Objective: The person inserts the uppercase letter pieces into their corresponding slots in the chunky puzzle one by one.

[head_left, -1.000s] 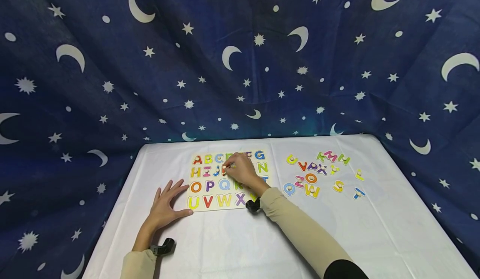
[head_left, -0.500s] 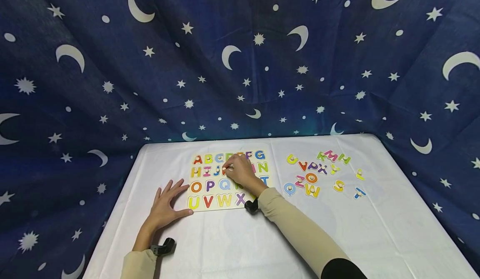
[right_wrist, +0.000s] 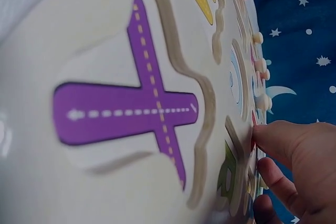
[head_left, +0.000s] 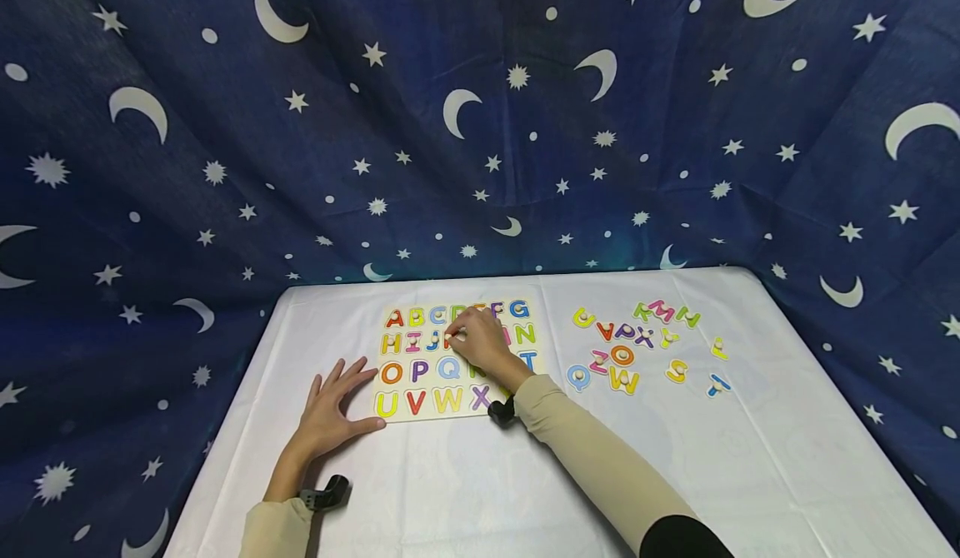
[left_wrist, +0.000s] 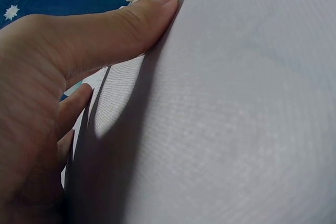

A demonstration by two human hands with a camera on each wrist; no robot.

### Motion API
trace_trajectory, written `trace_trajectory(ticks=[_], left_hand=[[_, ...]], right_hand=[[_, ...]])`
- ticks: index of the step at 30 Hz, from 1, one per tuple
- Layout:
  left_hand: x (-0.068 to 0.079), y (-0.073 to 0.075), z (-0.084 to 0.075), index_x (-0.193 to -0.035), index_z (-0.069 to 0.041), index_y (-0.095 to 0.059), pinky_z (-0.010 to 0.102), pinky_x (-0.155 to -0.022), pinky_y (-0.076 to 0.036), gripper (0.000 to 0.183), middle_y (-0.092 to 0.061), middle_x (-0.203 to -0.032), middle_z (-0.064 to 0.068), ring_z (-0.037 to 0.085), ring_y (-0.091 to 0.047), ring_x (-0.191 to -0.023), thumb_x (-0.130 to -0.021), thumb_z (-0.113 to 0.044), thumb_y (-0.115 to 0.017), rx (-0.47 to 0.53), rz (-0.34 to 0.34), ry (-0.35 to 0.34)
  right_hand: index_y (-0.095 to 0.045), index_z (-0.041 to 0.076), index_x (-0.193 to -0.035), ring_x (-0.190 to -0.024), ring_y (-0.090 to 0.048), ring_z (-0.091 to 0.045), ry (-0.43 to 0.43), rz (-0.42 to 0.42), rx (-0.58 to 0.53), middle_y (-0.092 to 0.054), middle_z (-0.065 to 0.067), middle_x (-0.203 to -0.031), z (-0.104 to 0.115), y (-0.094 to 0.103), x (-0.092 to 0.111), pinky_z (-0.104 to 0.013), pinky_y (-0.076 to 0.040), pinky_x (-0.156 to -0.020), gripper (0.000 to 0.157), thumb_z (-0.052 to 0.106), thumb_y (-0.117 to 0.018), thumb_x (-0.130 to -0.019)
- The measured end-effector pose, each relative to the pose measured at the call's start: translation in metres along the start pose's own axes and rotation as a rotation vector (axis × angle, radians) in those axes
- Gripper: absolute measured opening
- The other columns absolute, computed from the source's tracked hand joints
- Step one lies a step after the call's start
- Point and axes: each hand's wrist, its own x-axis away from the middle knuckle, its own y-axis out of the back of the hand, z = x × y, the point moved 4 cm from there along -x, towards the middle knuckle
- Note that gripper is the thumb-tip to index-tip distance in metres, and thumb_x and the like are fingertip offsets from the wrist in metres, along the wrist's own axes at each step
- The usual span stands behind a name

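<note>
A wooden alphabet puzzle board (head_left: pixel 467 415) lies on the white table. My right hand (head_left: pixel 487 343) is over its second row, thumb and fingertips pinching a red letter piece (head_left: pixel 447 342) by its knob, just right of the J (head_left: pixel 432 342). The hand hides most of that piece; a sliver of red shows under the thumb in the right wrist view. My left hand (head_left: pixel 333 408) spreads its fingers at the board's left side. Its thumb (left_wrist: pixel 149 11) touches the board's edge in the left wrist view. Knobbed letters A (head_left: pixel 394 319), B and C sit in the top row.
Right of the board lie several loose knobbed letters, among them an orange O (head_left: pixel 622 356), a blue Q (head_left: pixel 578 377) and a blue T (head_left: pixel 717 385). The purple X recess (right_wrist: pixel 157 106) holds no piece. A dark star-patterned curtain (head_left: pixel 420 200) hangs behind the table.
My right hand and wrist have shifted very slightly left, uncovering more of the board's right side. The left hand stays where it was.
</note>
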Motion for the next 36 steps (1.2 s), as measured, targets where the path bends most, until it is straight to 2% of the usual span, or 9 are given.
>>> trace_trajectory(ticks=[8,12,15,19,24,31,36], left_hand=[[0.000,0.000,0.000,-0.142,-0.013,-0.061,0.068,-0.122,0.001,0.090,-0.043,-0.160,0.015,0.046,-0.018,-0.153,-0.066,-0.046,-0.094,0.002,-0.003,-0.001],[0.000,0.000,0.000,-0.142,-0.013,-0.061,0.068,-0.122,0.001,0.090,-0.043,-0.160,0.015,0.047,-0.018,-0.153,-0.066,-0.047,-0.094,0.002,-0.004,-0.006],[0.000,-0.001,0.001,-0.142,-0.013,-0.061,0.068,-0.122,0.001,0.090,-0.043,-0.160,0.015,0.046,-0.018,-0.153,-0.066,-0.048,-0.094,-0.004,-0.001,-0.004],[0.000,-0.001,0.001,-0.143,-0.014,-0.061,0.067,-0.122,0.002,0.090,-0.042,-0.160,0.014,0.045,-0.017,-0.154,-0.066,-0.049,-0.094,-0.006,-0.001,0.005],[0.000,-0.001,0.000,-0.143,-0.014,-0.061,0.067,-0.122,0.002,0.091,-0.042,-0.161,0.014,0.046,-0.017,-0.154,-0.066,-0.049,-0.094,-0.009,0.004,0.006],[0.000,0.001,-0.002,-0.142,-0.013,-0.061,0.068,-0.122,0.001,0.091,-0.043,-0.160,0.015,0.047,-0.019,-0.153,-0.066,-0.047,-0.095,-0.016,0.001,0.002],[0.001,0.001,-0.003,-0.142,-0.012,-0.061,0.068,-0.122,0.001,0.090,-0.043,-0.160,0.016,0.047,-0.019,-0.153,-0.065,-0.047,-0.095,-0.009,0.000,0.004]], right_hand=[[-0.083,0.018,-0.097,-0.109,-0.059,-0.028,0.013,0.006,-0.010,-0.072,-0.004,-0.115,-0.001,-0.001,-0.001,-0.048,-0.049,-0.090,0.008,0.020,-0.078,-0.091],[-0.080,0.016,-0.110,-0.105,-0.062,-0.024,0.033,0.044,-0.031,-0.072,-0.003,-0.111,-0.004,0.004,-0.001,-0.045,-0.049,-0.093,0.018,0.023,-0.077,-0.093],[-0.075,0.013,-0.122,-0.102,-0.063,-0.023,0.046,0.076,-0.071,-0.072,-0.004,-0.110,-0.006,0.016,0.000,-0.043,-0.050,-0.093,0.030,0.023,-0.076,-0.094],[-0.068,0.011,-0.134,-0.106,-0.063,-0.026,0.084,0.111,-0.113,-0.070,-0.009,-0.117,-0.012,0.040,0.005,-0.043,-0.052,-0.093,0.041,0.022,-0.075,-0.095],[-0.061,0.014,-0.142,-0.110,-0.061,-0.031,0.111,0.105,-0.057,-0.068,-0.012,-0.123,-0.036,0.078,0.020,-0.044,-0.052,-0.093,0.049,0.023,-0.075,-0.095],[-0.064,0.009,-0.137,-0.092,-0.063,-0.032,0.090,-0.042,-0.022,-0.071,-0.015,-0.112,-0.088,0.138,0.048,-0.047,-0.055,-0.081,0.047,0.017,-0.078,-0.093],[-0.067,0.005,-0.131,-0.092,-0.063,-0.035,0.039,-0.122,-0.007,-0.071,-0.019,-0.111,-0.130,0.178,0.074,-0.053,-0.050,-0.084,0.042,0.013,-0.079,-0.092]])
